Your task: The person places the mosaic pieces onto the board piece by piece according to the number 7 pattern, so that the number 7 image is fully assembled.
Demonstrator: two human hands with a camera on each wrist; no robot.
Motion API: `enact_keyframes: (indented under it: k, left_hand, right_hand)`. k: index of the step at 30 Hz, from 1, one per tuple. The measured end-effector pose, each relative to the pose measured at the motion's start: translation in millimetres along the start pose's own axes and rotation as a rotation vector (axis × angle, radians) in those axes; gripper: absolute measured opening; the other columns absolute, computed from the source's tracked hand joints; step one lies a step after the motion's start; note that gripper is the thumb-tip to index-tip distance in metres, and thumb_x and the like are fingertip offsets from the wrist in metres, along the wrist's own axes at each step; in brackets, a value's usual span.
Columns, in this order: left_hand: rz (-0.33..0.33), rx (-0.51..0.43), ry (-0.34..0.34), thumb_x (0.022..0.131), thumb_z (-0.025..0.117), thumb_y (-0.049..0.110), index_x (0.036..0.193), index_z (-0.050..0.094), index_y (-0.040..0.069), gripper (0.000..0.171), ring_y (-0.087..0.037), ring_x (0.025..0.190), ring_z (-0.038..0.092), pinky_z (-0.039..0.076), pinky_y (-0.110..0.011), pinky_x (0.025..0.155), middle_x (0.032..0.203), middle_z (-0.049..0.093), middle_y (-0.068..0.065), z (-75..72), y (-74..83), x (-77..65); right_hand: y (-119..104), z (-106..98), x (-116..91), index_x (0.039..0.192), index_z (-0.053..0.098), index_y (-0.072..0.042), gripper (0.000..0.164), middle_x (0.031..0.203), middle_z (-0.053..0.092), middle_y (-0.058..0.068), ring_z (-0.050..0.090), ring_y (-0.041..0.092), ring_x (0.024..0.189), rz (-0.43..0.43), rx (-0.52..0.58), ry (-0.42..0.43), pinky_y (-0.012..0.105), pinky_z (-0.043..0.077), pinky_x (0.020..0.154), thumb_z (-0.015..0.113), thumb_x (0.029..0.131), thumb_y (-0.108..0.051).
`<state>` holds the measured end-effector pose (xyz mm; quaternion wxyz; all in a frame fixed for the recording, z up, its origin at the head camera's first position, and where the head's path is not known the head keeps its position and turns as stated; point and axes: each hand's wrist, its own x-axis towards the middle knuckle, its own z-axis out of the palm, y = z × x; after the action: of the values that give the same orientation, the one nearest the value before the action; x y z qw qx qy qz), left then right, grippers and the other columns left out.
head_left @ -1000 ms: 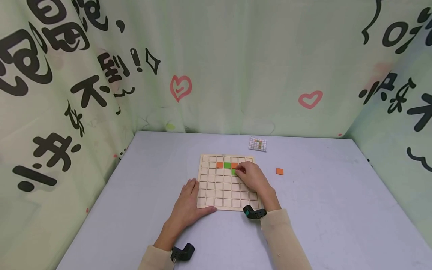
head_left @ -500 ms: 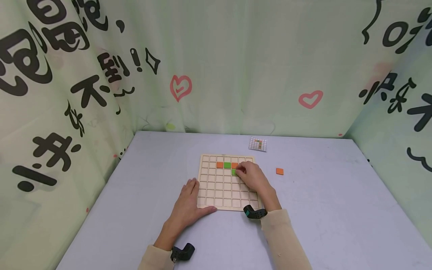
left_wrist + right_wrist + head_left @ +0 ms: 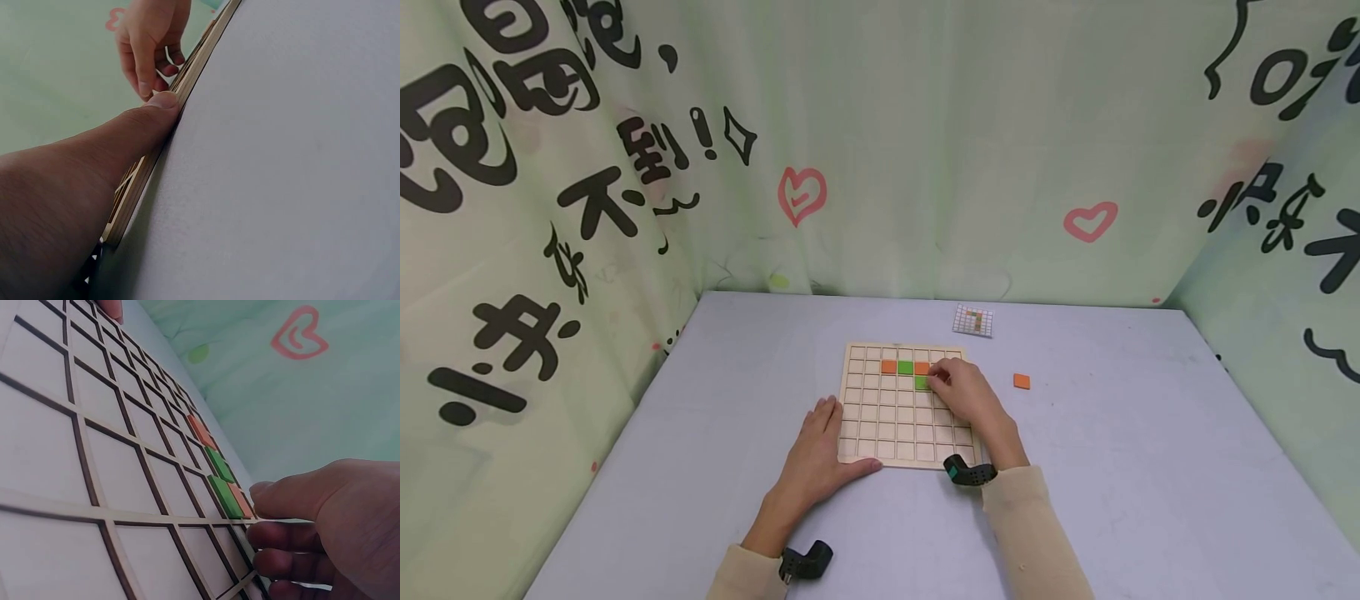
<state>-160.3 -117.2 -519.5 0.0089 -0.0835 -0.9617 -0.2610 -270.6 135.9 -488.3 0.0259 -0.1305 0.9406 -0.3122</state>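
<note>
A wooden grid board (image 3: 886,425) lies on the table. Set in one of its upper rows are an orange tile (image 3: 888,367), a green tile (image 3: 905,367) and another orange tile (image 3: 921,367). Directly below the right one sits a second green tile (image 3: 921,382), which looks slightly raised in the right wrist view. My right hand (image 3: 964,392) hovers at that tile's right side, fingers loosely bent, with no tile seen between them. My left hand (image 3: 820,450) rests against the board's left side, fingers straight, its thumb (image 3: 164,100) on the front edge.
A loose orange tile (image 3: 1022,381) lies right of the board. Behind the board is a small card (image 3: 973,321) printed with a coloured grid pattern. Light green curtains (image 3: 940,167) with lettering and hearts enclose the white table (image 3: 1150,467).
Over the last half second my right hand has shifted slightly right, off the lower green tile, uncovering more of it. The left hand and board have stayed put.
</note>
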Motion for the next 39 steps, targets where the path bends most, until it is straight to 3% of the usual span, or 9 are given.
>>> enact_keyframes:
  k: [11,23,39]
  left_hand:
    - [-0.013,0.003,-0.006,0.077,0.072,0.070,0.154,0.030,-0.006,0.115,-0.036,0.154,0.023,0.023,-0.049,0.127,0.163,0.029,-0.022,0.4,0.2,0.5]
    - [-0.013,0.000,-0.008,0.077,0.072,0.070,0.154,0.030,-0.005,0.116,-0.036,0.154,0.022,0.023,-0.048,0.127,0.163,0.027,-0.021,0.7,-0.6,0.8]
    - [0.000,0.004,-0.002,0.077,0.072,0.070,0.154,0.030,-0.006,0.116,-0.037,0.153,0.024,0.024,-0.048,0.127,0.162,0.028,-0.023,-0.9,0.1,0.8]
  right_hand:
    - [-0.6,-6.6,-1.8,0.117,0.070,-0.006,0.026,0.105,0.069,0.008,0.062,0.023,0.094,0.035,0.012,0.001,0.040,0.055,0.085,0.064,0.098,-0.024]
    - [-0.4,-14.5,-4.5,0.123,0.067,-0.006,0.032,0.110,0.064,0.010,0.057,0.023,0.091,0.083,0.023,0.018,0.034,0.051,0.076,0.064,0.099,-0.027]
    - [7.0,-28.6,-8.2,0.127,0.063,-0.003,0.037,0.126,0.057,0.016,0.056,0.028,0.101,0.113,0.015,0.072,0.038,0.052,0.080,0.063,0.098,-0.027]
